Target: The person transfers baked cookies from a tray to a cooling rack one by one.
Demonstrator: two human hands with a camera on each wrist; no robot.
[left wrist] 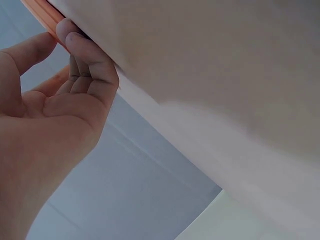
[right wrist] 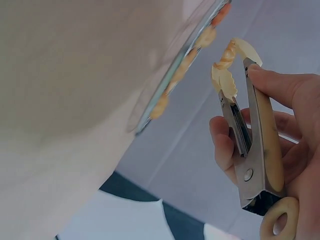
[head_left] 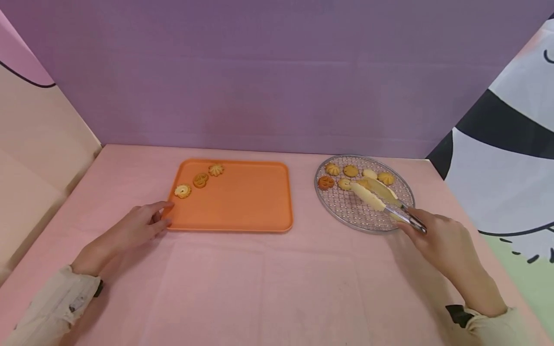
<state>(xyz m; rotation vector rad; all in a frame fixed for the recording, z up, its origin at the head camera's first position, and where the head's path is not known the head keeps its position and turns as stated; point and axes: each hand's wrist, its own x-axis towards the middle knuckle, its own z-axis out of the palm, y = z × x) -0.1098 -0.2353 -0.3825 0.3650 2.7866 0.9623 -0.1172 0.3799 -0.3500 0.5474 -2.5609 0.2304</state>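
In the head view my left hand (head_left: 136,226) holds the near left edge of an orange tray (head_left: 233,204). Its thumb and fingertips meet the rim in the left wrist view. Along the tray's left side lie a round cookie (head_left: 182,191), a pretzel-shaped cookie (head_left: 200,180) and a ridged cookie (head_left: 216,169). My right hand (head_left: 446,242) grips metal tongs (head_left: 402,216) with cream-coloured tips over a round wire rack (head_left: 359,211). Between those tips, a ridged cookie (right wrist: 228,55) is pinched clear of the rack in the right wrist view.
Several cookies sit on the rack's far half, among them a reddish pretzel-shaped one (head_left: 326,182) and a pale oval one (head_left: 370,174). A pink cloth (head_left: 259,288) covers the table. Behind it rises a purple wall (head_left: 268,86), with printed panels on both sides.
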